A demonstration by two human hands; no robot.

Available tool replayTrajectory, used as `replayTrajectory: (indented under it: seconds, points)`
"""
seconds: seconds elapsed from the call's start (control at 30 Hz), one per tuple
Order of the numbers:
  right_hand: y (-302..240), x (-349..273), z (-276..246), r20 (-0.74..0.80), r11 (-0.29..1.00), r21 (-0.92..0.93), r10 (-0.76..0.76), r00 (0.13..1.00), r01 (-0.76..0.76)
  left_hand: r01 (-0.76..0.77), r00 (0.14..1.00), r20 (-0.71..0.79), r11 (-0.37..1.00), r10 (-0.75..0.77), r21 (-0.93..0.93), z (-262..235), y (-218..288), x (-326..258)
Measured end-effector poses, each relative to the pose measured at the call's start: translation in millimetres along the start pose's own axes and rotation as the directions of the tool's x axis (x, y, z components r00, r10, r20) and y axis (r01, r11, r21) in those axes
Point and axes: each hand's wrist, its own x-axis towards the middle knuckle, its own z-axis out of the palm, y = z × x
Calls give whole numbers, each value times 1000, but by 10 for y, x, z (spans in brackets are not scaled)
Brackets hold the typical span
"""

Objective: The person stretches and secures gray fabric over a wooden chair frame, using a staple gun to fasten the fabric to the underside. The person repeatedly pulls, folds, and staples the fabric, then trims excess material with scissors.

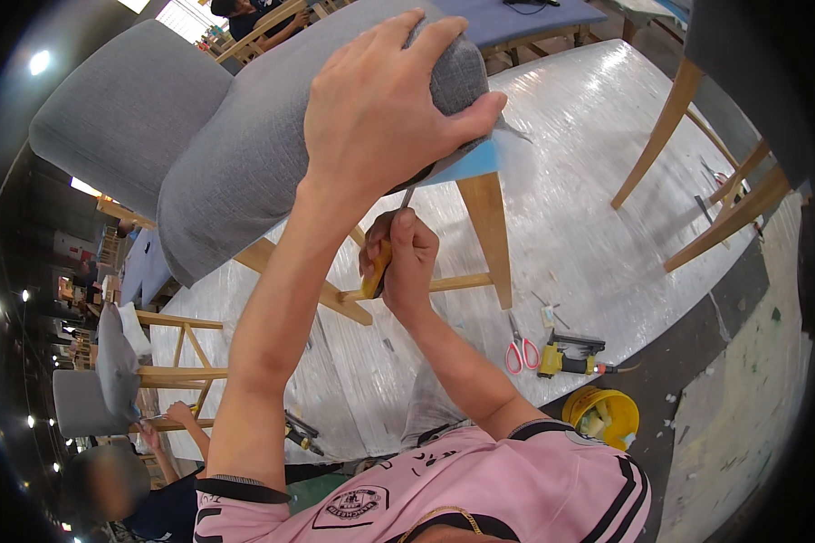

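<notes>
A grey upholstered chair (235, 154) with pale wooden legs lies tilted in front of me, its backrest to the left. My left hand (371, 109) grips the padded corner of the seat, fingers curled over the edge and thumb pressing its side. Just below, my right hand (407, 258) is closed around the yellow-and-black handle of a screwdriver (375, 270). Its thin metal shaft points up to the underside of the seat edge, where the tip is hidden. A light blue patch (471, 163) shows under the seat beside a front leg (487, 235).
On the plastic-covered table (598, 253) lie red-handled scissors (522, 353) and a yellow-and-black staple gun (572, 357). A yellow bucket (618, 407) holding scraps stands below its edge. Another chair's legs (670, 127) rise at right. A co-worker (145, 489) handles a chair (109, 389) at lower left.
</notes>
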Motion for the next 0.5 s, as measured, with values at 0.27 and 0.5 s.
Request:
replayTrajectory:
  seconds: [0.27,0.5]
  points:
    - [127,61,49,-10,997,39,-72,997,72,-5,1000,1,1000,5,12,-35,40,-8]
    - [220,109,165,-2,986,114,-121,993,121,0,1000,-9,1000,0,18,-32,58,-1]
